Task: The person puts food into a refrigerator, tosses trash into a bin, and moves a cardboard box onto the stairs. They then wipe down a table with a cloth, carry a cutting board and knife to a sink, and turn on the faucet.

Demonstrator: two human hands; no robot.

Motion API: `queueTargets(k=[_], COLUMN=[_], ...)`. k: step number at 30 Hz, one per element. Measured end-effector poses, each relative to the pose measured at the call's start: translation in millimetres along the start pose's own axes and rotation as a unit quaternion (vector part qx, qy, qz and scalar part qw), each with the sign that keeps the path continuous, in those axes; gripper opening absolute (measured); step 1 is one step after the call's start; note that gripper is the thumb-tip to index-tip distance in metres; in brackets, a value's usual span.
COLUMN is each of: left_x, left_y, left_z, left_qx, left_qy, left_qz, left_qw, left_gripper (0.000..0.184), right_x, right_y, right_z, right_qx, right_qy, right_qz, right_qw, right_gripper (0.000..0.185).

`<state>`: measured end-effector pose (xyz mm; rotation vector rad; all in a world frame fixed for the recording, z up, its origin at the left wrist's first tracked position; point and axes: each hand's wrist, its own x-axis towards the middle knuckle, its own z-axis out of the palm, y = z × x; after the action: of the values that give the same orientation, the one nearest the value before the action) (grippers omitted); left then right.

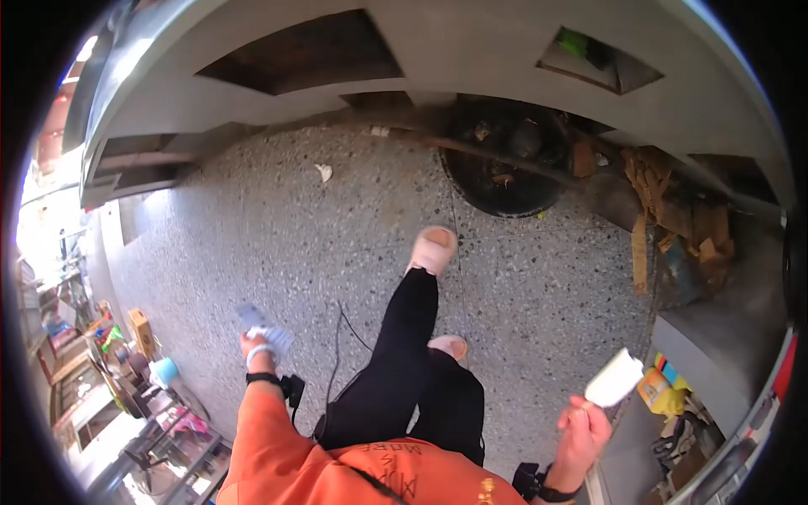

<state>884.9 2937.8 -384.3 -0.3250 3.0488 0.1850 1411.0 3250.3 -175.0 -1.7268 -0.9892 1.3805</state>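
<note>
My right hand [582,429] is closed, thumb and fingers pinching the low end of a white ice cream bar [614,379]. The bar tilts up to the right and its top edge is uneven, as if bitten. Out to the left, my left hand [255,343] is closed around a pale blue and white crumpled wrapper [271,328], which is smeared by motion. A dark band and a small black device sit on each of my wrists.
A black round tub [505,202] with debris stands under the grey counter [471,50]. Torn cardboard [648,194] lies to its right. A white scrap [324,172] is on the speckled floor [252,236]. Cluttered goods line the left; yellow packages [661,391] sit at right.
</note>
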Motion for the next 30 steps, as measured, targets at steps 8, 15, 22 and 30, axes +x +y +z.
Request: queueTargets(k=[8,15,22,30], left_x=[57,72,61,143], left_y=[-12,206,323,319], left_z=[-49,89,268,472], left_qx=[0.03,-0.039,-0.049,0.049], left_qy=[-0.015,-0.228,-0.299,-0.217], left_qz=[-0.034,0.167,0.294,0.384], left_qw=[0.999,0.958,0.906,0.896], left_gripper=[0.041,0.038,0.033,0.053], right_x=[-32,-16,61,119], right_y=[-39,3,87,176], right_z=[75,185,227,237], right_qx=[-0.025,-0.072,-0.138,-0.124], right_qy=[-0.127,-0.165,-0.149,-0.097], right_qz=[-0.004,0.056,0.079,-0.02], right_qw=[0.992,0.982,0.976,0.987], right_gripper=[0.016,0.02,0.015,0.018])
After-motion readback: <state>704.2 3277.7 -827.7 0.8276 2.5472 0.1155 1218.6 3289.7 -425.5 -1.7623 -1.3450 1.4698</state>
